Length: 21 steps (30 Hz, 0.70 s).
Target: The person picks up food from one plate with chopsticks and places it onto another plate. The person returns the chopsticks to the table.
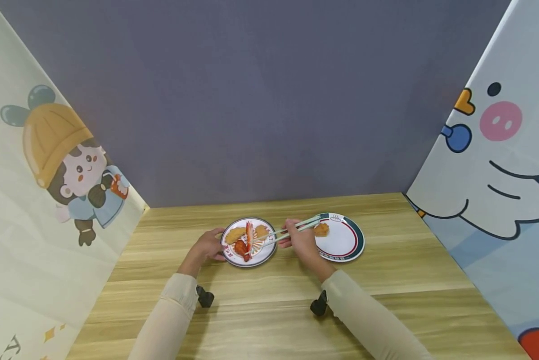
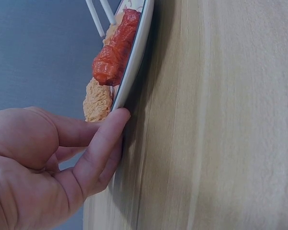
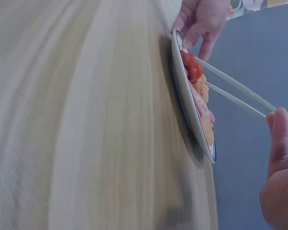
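My left hand grips the left rim of a round plate; in the left wrist view its fingers touch the rim. On that plate lie a red-brown piece, a red and white crab-stick-like piece and golden fried pieces. My right hand holds a pair of pale green chopsticks, whose tips are over the left plate's food. In the right wrist view the chopsticks point at the red piece; whether they touch it I cannot tell.
A second plate with a dark green and red rim stands right of my right hand, with one fried piece at its left side. A grey wall rises behind the wooden table; printed panels flank it.
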{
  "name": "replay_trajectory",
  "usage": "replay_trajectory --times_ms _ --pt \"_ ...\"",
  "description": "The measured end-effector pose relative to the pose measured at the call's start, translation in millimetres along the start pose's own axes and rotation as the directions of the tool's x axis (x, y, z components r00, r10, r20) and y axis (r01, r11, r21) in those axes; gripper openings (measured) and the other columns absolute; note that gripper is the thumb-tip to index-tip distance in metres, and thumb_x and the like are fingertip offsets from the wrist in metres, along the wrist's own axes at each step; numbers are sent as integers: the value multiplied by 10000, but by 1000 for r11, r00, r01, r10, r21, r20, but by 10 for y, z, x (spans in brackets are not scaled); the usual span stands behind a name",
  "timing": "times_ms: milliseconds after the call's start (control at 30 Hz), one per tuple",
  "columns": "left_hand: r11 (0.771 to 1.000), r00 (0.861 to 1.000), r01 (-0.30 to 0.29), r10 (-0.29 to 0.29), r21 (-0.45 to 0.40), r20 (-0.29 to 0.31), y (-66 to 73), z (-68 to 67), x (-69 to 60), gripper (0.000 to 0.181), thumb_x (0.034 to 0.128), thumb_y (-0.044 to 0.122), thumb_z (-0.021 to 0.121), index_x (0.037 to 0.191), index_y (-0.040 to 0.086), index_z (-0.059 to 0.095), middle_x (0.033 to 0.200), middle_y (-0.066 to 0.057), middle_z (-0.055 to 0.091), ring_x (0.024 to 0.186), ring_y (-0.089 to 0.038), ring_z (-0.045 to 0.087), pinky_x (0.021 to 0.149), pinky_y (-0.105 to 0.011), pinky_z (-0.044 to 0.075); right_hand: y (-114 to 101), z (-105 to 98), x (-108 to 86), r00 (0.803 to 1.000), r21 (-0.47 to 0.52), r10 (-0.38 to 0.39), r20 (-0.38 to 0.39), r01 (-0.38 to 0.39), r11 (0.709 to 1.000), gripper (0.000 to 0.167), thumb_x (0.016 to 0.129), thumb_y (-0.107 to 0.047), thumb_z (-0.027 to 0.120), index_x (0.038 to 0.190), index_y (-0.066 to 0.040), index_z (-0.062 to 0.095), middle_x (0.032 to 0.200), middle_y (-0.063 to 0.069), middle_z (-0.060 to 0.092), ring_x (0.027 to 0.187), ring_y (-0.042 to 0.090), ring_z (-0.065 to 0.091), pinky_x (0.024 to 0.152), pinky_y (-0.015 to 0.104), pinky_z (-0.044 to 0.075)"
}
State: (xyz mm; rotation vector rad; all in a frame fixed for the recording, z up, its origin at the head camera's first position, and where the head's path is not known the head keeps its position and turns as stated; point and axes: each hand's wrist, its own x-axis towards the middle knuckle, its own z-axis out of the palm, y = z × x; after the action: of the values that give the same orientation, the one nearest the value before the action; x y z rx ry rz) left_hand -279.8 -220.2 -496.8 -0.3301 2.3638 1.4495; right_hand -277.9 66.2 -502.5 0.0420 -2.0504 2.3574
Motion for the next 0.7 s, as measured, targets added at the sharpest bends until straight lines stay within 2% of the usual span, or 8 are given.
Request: replay_trajectory --times_ms 300,533,700 --pt "1000 1000 5 -5 8 -7 14 9 -13 708 925 -124 565 1568 97 370 1372 -332 530 735 -189 676 659 -335 688 44 130 -71 1000 10 -9 6 9 1000 391 1053 -177 500 1087 201 591 950 489 624 512 142 698 500 332 655" --pt "1000 1000 10 -10 -9 1 15 6 -2 710 928 -139 537 1574 97 357 1413 -337 501 775 -193 677 680 -334 690 100 212 -105 1000 -49 4 -16 -5 999 386 1053 -235 547 1081 137 647 946 390 684 524 125 698 591 412 674" --pt "1000 1000 10 -10 -15 5 1 0 6 707 928 -140 534 1574 77 346 1407 -345 494 747 -188 680 665 -318 687 124 250 -118 999 -52 4 -34 -6 999 382 1045 -234 556 1095 131 659 987 334 701 546 127 704 594 388 674"
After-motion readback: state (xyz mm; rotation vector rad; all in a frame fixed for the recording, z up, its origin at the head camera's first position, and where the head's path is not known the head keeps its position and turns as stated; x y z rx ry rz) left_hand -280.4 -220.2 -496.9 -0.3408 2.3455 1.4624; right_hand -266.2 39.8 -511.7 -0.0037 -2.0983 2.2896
